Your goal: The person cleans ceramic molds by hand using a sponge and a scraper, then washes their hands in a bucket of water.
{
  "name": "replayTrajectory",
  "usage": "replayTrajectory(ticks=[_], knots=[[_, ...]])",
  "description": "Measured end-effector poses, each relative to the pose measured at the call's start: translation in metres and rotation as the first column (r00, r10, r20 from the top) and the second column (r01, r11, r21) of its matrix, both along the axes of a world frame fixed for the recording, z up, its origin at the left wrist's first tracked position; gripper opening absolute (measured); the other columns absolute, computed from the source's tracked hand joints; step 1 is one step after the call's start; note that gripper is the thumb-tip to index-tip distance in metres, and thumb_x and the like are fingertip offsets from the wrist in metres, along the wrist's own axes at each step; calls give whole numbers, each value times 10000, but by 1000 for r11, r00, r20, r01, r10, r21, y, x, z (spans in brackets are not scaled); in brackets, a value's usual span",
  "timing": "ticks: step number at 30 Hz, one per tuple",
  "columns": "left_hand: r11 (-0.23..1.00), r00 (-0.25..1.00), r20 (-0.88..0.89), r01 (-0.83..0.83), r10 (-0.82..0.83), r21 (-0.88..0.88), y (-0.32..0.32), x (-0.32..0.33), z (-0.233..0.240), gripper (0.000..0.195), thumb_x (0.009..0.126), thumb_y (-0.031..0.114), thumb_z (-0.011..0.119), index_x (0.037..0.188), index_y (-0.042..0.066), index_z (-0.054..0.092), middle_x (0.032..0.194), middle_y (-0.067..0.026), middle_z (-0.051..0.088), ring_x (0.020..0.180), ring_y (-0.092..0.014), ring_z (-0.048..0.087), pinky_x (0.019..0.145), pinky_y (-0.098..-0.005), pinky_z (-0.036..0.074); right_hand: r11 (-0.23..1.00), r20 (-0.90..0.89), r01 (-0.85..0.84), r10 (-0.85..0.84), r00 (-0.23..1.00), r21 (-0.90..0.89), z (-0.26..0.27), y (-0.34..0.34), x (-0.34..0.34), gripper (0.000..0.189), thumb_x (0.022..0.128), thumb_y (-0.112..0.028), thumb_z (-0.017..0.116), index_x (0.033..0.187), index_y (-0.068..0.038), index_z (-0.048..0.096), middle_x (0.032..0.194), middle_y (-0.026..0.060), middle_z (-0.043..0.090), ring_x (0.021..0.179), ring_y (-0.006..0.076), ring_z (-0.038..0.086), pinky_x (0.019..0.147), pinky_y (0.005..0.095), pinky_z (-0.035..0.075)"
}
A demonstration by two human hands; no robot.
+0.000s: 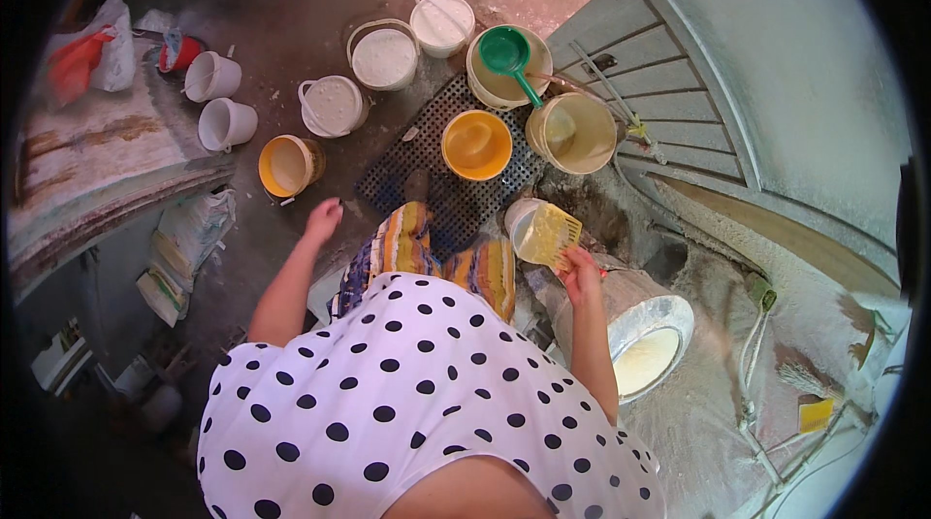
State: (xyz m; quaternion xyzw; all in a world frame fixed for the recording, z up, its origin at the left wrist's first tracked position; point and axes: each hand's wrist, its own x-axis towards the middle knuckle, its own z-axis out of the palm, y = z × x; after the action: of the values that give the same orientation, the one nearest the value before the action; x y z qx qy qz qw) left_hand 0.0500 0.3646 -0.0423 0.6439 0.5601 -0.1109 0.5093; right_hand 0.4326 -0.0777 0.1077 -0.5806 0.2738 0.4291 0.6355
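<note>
My right hand [580, 273] grips a translucent yellow plastic scraper with slots along one edge [554, 235], held over a white bucket [518, 217]. To the left, my left hand [325, 218] is raised over the floor, its fingers curled; whether it holds something small I cannot tell. Ahead on a black perforated rubber mat [414, 173] stands a yellow-orange bucket [476, 146] with liquid in it. A green plastic dipper [505, 51] lies across a large cream bucket [480, 86]. Beside that is another cream bucket [605, 133].
Several white buckets [384, 59] with pale contents and an orange-lined bucket [291, 166] stand on the floor. White pails [228, 125] sit at the left, near a worn table [109, 148]. A crusted drum [669, 301] lies at the right, below a metal door [698, 97].
</note>
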Motion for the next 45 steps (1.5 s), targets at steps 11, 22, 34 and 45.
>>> replayTrajectory(ticks=[11,22,34,45], knots=[[968,947,285,-80,149,-239,89,227,42,429,943,245,535,1336,88,468,1268,-25,551,994,-103,588,781,-234,461,919,269,-256,339,902,-299,-64,170,151,141,824,14,578,927,-34,495,836,88,613,686,160,638,571,298,538],[906,879,463,103,110,-410,70,505,-158,534,921,194,556,1402,62,365,1378,-105,458,1174,-191,509,976,-317,406,447,414,-259,894,172,-856,-329,342,334,277,826,-59,531,1100,-23,527,852,200,631,756,375,618,642,451,487],[959,974,67,226,-218,-171,71,668,-454,633,861,387,541,1321,-31,421,1296,-225,507,1185,-359,497,998,-405,388,415,434,-249,900,-26,-875,-583,406,337,231,840,-138,572,1036,-19,595,877,198,624,833,373,600,711,480,480],[932,933,-10,360,-361,-47,70,665,-510,638,758,368,617,1290,38,493,1315,-189,498,1225,-321,466,1022,-370,386,-42,-63,-547,998,20,-836,-679,414,354,278,809,-240,585,1034,-84,633,980,206,642,907,395,608,748,433,481]])
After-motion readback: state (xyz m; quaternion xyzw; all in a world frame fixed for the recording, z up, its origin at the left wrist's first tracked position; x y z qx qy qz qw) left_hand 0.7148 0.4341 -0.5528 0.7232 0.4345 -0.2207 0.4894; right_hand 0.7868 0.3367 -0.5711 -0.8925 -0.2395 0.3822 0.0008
